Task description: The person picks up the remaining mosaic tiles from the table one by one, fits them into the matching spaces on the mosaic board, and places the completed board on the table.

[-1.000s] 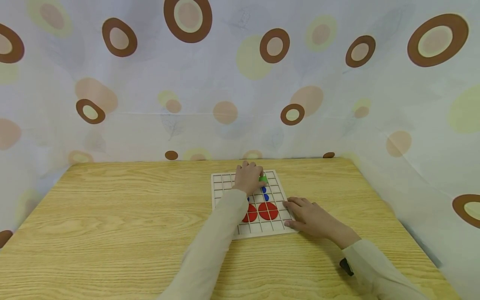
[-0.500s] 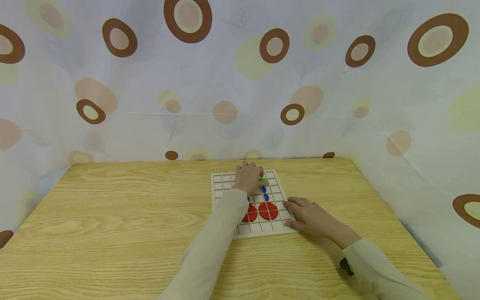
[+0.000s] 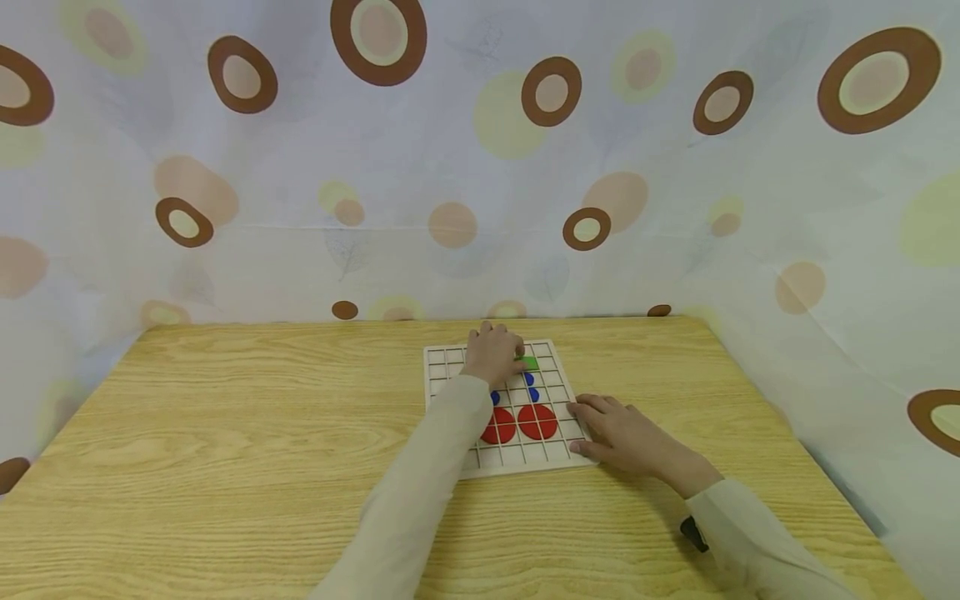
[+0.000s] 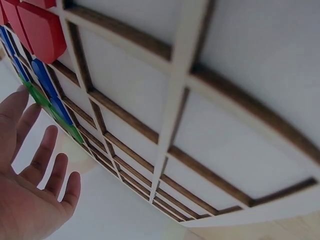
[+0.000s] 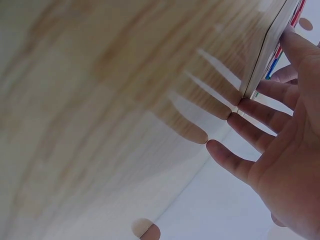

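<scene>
A white gridded board (image 3: 512, 456) lies on the table with coloured pieces in its cells. My left hand (image 3: 492, 357) is over its far part, fingers spread and loosely bent. In the left wrist view, the thumb and a fingertip are at green pieces (image 4: 48, 106); whether they touch is unclear. One green piece (image 3: 531, 363) shows beside the left thumb. Red quarter pieces form a full disc (image 3: 537, 422) and a partly covered disc (image 3: 500, 426). Blue pieces (image 3: 533, 395) lie beyond them. My right hand (image 3: 622, 433) rests at the board's right edge, thumb on the rim, fingertips on the table.
The wood-grain table (image 3: 247, 450) extends on both sides of the board. A patterned cloth (image 3: 480, 167) hangs behind and at the sides. A small black object (image 3: 693, 534) shows beneath the right sleeve.
My left hand has shifted slightly to the left, and more of the green piece and a blue piece shows. The right hand has stayed at the board's edge.
</scene>
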Tool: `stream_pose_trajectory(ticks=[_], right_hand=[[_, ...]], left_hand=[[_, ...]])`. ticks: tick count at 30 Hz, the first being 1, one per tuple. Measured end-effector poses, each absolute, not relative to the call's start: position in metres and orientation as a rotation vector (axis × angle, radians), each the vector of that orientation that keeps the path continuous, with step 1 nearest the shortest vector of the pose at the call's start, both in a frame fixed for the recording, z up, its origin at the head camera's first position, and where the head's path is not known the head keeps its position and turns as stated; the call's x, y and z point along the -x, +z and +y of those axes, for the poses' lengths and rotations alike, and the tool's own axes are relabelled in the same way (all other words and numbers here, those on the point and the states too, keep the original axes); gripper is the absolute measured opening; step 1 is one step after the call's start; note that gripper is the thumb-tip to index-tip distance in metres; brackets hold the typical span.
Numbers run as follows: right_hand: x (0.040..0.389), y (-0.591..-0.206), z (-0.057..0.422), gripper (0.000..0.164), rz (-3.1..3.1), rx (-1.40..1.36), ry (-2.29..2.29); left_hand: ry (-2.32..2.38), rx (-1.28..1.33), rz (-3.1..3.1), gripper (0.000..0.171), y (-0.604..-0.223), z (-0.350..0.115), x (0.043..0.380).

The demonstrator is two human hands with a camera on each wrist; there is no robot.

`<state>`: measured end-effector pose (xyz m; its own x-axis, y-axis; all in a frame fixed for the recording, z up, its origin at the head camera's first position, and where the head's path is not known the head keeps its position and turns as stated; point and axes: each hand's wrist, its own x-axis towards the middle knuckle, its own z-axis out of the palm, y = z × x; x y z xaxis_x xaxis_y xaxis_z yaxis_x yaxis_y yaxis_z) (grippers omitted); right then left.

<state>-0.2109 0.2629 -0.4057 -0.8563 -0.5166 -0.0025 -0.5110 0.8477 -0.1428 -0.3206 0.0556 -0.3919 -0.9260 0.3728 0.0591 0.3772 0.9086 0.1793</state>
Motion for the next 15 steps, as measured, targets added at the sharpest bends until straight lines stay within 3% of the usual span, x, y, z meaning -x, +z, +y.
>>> stream_pose_trajectory(ticks=[15], right_hand=[[0.2123,-0.4069,0.2632,0.059,2.984,0.844,-0.213]], left_hand=[[-0.243,0.655,-3.037,0.028,-0.3935,0.0537,0.3222]])
